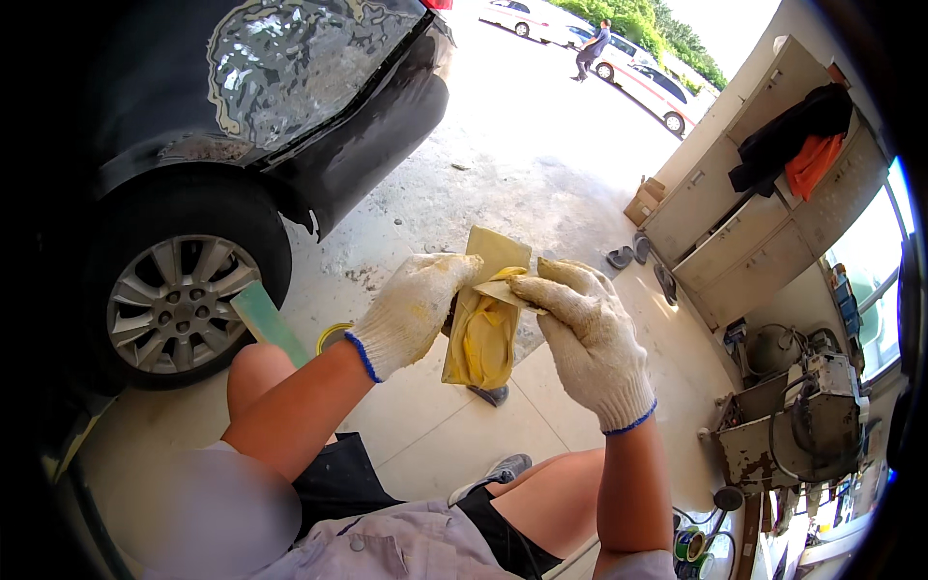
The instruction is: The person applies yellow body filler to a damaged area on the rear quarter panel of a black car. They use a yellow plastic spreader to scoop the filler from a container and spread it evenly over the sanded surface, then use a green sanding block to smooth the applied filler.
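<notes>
My left hand, in a white knit glove, grips the left edge of a yellowish flat board smeared with yellow paste. My gloved right hand has its fingers closed on a small flat spreader that rests on the paste. Left of them is a dark car with a grey filler patch on its body, above the wheel. A green flat strip leans near the tire, beside a round can partly hidden by my arm.
Beige lockers with hanging clothes line the right, with shoes and a cardboard box at their base. A worn metal machine and cans stand at lower right. Outside, a person is near parked cars.
</notes>
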`<state>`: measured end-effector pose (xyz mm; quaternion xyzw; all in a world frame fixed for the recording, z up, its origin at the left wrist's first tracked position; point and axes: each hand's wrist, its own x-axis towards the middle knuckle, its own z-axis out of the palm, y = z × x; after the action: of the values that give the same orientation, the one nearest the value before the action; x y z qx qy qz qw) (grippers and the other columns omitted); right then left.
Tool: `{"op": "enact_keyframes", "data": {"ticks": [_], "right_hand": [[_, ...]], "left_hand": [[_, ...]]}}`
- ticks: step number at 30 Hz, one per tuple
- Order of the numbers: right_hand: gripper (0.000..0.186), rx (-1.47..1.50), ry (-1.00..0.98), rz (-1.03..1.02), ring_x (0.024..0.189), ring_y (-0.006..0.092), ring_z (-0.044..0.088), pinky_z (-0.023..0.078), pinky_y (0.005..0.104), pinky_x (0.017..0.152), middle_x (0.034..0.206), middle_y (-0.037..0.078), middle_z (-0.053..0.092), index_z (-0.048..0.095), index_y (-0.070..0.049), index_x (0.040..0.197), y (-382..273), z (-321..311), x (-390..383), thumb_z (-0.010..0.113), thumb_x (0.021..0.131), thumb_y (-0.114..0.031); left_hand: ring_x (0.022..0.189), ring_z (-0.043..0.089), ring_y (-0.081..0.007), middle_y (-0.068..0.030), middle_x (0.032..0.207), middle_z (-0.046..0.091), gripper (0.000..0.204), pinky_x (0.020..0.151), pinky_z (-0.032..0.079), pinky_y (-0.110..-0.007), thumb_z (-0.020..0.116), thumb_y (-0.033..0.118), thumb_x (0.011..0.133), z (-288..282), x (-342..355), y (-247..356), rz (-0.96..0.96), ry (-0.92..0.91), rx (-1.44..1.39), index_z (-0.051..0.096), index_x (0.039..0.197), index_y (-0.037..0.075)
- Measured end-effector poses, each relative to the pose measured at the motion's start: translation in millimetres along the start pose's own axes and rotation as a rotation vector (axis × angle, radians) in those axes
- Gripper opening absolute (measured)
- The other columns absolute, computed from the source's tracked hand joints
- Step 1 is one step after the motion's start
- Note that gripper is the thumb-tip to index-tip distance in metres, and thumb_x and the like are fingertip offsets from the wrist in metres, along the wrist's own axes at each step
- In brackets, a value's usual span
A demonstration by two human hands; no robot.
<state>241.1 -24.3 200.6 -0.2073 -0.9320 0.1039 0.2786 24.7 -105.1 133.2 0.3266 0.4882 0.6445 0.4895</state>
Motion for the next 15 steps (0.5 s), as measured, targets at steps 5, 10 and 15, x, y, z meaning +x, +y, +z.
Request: {"op": "enact_keyframes", "data": {"ticks": [5, 10, 15], "right_hand": [[0.032, -0.099, -0.063, -0.074, 0.132, 0.0401, 0.062, 0.051, 0.0518, 0.112, 0.134, 0.015, 0.069, 0.079, -0.019, 0.126, -20, 3, -6, 0.070, 0.096, -0.010], [0.035, -0.195, -0.058, -0.093, 0.132, 0.0418, 0.061, 0.052, 0.0524, 0.111, 0.136, 0.015, 0.067, 0.078, -0.019, 0.125, -31, -2, -10, 0.073, 0.093, -0.006], [0.037, -0.253, -0.035, -0.133, 0.130, 0.0417, 0.063, 0.055, 0.0509, 0.106, 0.134, 0.015, 0.068, 0.079, -0.019, 0.124, -39, -9, -9, 0.076, 0.090, -0.005]], "left_hand": [[0.084, 0.066, -0.0112, -0.0088, 0.100, 0.069, 0.032, 0.073, 0.058, -0.030, 0.057, 0.026, 0.109, 12, 8, 3, 0.060, -0.008, -0.065, 0.069, 0.110, -0.003], [0.088, 0.071, -0.0133, -0.0104, 0.104, 0.071, 0.034, 0.073, 0.062, -0.030, 0.057, 0.025, 0.111, 15, 4, 21, 0.047, -0.049, 0.012, 0.069, 0.118, -0.006], [0.086, 0.071, -0.0144, -0.0127, 0.101, 0.071, 0.037, 0.073, 0.061, -0.031, 0.058, 0.029, 0.109, 15, 15, 25, 0.113, -0.074, 0.053, 0.070, 0.112, -0.006]]}}
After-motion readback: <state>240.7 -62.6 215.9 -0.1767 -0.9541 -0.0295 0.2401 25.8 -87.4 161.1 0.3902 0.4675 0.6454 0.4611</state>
